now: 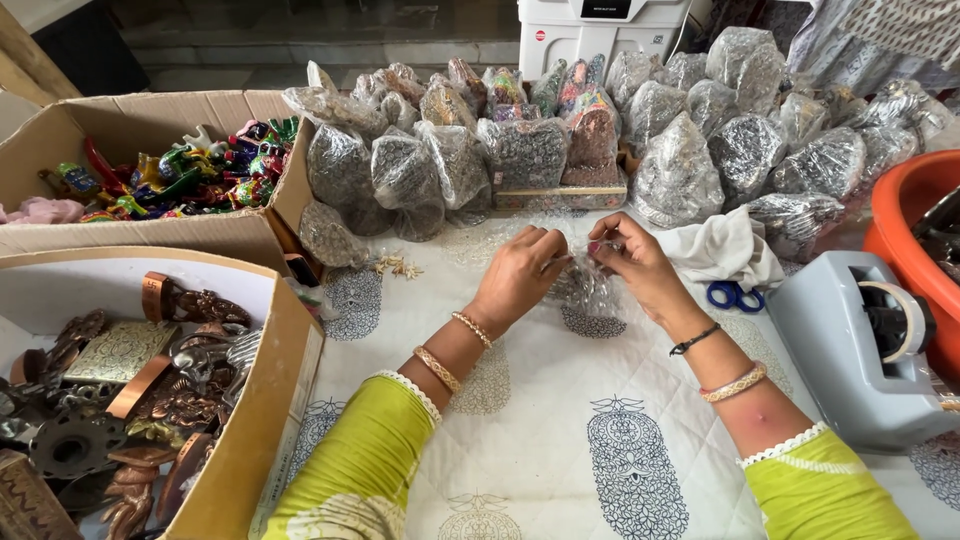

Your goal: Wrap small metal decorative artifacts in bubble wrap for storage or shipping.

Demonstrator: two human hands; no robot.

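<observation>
Cloth, white with blue block-printed motifs [560, 440], covers the table where I work, with heaped clear plastic bags of dark trinkets [680, 130] behind. My left hand [520, 275] and right hand [632, 262] both pinch shut on a small crinkled clear plastic bag [583, 288], held just above the cloth between them.

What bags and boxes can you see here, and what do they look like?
Small clear bag: crinkly, held between left hand and right hand.
Filled clear bags: heaped at table's far edge, dark speckled contents.
Far cardboard box: upper left, brown, colourful figures inside.
Near cardboard box: lower left, brown, coppery metal pieces inside.
</observation>
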